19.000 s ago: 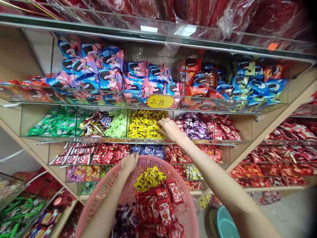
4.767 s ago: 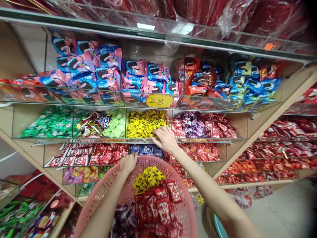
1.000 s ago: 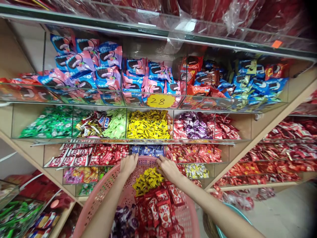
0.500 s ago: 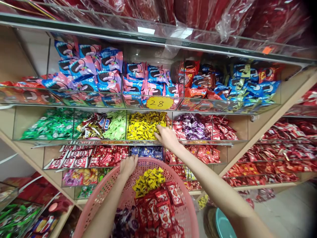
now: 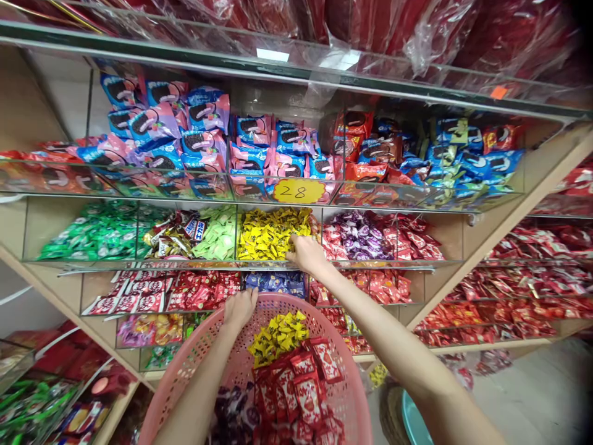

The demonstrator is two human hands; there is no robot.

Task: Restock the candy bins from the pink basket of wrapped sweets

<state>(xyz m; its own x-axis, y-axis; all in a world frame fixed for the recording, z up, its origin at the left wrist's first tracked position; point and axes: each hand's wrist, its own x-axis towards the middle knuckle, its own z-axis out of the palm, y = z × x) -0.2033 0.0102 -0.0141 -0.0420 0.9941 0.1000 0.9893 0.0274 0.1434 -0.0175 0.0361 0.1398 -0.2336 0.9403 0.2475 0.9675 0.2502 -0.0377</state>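
My left hand is closed over the far rim of a pink perforated plastic basket. Inside the basket lie yellow-wrapped candies, red-and-white packets and dark purple-wrapped candies. My right hand reaches over the shelf's front edge into the bin of yellow-wrapped candies. Its fingers curl down among the candies at the bin's right front, the fingertips partly hidden by the hand itself.
Clear dividers part the bins; green candies lie left and purple ones right. Above, blue and pink cookie packets stand behind a clear front panel with a yellow "28" tag. A teal basin sits on the floor.
My right hand has shifted slightly left and down within the yellow candy bin. My left hand and the basket have stayed in place.
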